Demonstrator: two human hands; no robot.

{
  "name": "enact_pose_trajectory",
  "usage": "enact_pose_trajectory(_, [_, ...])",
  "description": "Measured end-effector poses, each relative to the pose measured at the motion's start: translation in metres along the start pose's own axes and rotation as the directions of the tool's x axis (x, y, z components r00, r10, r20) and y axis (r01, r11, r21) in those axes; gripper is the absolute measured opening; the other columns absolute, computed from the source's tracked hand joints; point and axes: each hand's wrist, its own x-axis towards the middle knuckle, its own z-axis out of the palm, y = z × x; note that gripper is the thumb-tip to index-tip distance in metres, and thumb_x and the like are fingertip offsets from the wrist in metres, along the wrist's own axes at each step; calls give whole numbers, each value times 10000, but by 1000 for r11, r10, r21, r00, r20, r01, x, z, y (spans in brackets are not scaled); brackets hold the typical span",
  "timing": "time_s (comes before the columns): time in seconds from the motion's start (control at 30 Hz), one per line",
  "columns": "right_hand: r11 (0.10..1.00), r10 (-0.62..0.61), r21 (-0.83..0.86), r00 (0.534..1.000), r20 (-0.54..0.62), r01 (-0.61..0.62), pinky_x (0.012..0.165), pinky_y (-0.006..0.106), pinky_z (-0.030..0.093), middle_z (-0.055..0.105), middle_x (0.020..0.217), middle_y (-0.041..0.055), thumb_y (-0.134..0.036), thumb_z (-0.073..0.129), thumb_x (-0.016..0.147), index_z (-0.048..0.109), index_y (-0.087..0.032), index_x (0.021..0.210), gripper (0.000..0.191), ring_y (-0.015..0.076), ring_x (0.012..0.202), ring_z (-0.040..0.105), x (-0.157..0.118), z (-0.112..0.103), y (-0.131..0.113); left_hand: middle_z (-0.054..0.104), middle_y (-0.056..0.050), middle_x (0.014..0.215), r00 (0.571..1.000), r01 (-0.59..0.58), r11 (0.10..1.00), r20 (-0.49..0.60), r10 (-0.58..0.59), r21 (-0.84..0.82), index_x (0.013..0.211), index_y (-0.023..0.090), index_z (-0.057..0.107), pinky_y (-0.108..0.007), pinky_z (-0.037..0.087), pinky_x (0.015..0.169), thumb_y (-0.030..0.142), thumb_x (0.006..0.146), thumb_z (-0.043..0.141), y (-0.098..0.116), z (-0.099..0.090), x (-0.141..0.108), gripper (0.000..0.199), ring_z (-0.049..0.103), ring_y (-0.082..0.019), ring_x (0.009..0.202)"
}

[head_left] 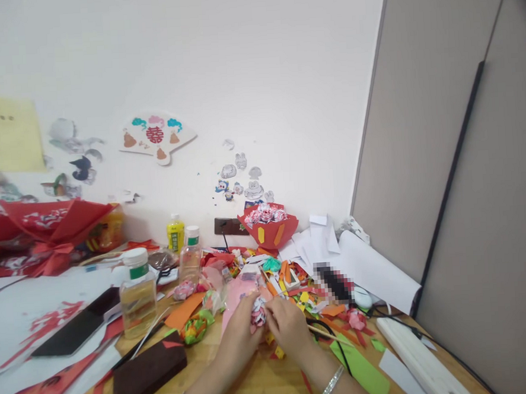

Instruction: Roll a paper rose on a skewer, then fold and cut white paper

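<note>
We find the person's left grip (244, 328) closed around a small, rounded pink-and-white flower of ruffled paper (257, 312), which sits between the two hands above the brown wooden table (275, 392). The right grip (289, 325) has its fingertips bunched against the flower's right side; we cannot tell whether they pinch a petal. Behind the flower we note a pale pink sheet (235, 292); a thin wooden stick (331, 335) lies just beside the right hand. Near the right forearm rests a bright green rectangular paper sheet (362, 369). To the left we record a dark brown rectangular box (151, 370) and, behind it, a clear white-capped bottle of pale yellow liquid (138, 301), upright. Farther back, against the wall, stands a red paper-wrapped bouquet of pink-and-white flowers (274, 237).
</note>
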Motion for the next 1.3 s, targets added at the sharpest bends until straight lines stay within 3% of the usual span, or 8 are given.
enact_pose_trajectory(0.2, [996, 60, -64, 998, 2, -59, 569, 263, 379, 571, 707, 32, -299, 340, 942, 526, -187, 824, 247, 168, 647, 536, 2, -3, 0, 613, -116, 1093, 999, -16, 1000, -31, 16, -6, 1144, 178, 504, -406, 477, 852, 191, 734, 521, 0, -1, 0, 411, 580, -251, 999])
enact_pose_trajectory(0.47, [991, -46, -131, 997, -55, 38, 527, 259, 325, 556, 650, 27, -239, 324, 943, 550, -178, 791, 279, 155, 585, 514, 1, -4, -3, 593, -123, 1100, 1000, -14, 1000, -13, 14, 1, 1152, 178, 488, -417, 468, 858, 187, 753, 500, -2, -1, -1, 399, 563, -250, 1015])
enact_pose_trajectory(0.87, [994, -21, -107, 999, -38, 17, 520, 261, 323, 562, 641, 30, -266, 293, 954, 557, -183, 773, 330, 158, 571, 513, 1, -3, -3, 623, -115, 1055, 999, -34, 999, -41, 34, 15, 1129, 178, 527, -413, 487, 826, 148, 705, 500, 0, -4, 0, 426, 592, -250, 960])
enact_pose_trajectory(1.3, [992, -47, -116, 997, -60, 40, 508, 267, 292, 554, 611, 22, -236, 269, 951, 527, -196, 720, 349, 153, 535, 494, 3, -4, -8, 609, -126, 1131, 998, -44, 998, -37, 46, 47, 1159, 179, 513, -413, 477, 868, 154, 727, 502, -7, -1, -1, 432, 573, -257, 1038])
